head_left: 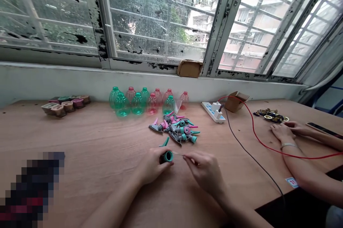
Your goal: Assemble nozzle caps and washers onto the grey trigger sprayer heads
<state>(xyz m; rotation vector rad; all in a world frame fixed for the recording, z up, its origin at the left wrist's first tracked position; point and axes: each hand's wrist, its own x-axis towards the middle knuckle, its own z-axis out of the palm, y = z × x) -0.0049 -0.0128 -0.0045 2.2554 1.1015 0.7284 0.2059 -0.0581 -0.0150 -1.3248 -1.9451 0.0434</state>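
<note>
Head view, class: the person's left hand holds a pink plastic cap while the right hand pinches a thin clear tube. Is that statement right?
Not quite: the head view shows that the left hand holds the teal cap, not a pink one. The right hand does pinch the thin clear tube.

You get strong daylight through the windows (160, 17) ahead, and the panes (268, 24) at the right blow out almost white. Light across the table (88, 131) is soft and even, so shadows stay faint. Your wide lens bows the window frames (98, 17) toward the picture's edges and curves the table's far edge. A coarse pixelated block (32, 188) covers the lower left corner. The plastic bottles (138, 103) near the far edge look fairly sharp.
</note>
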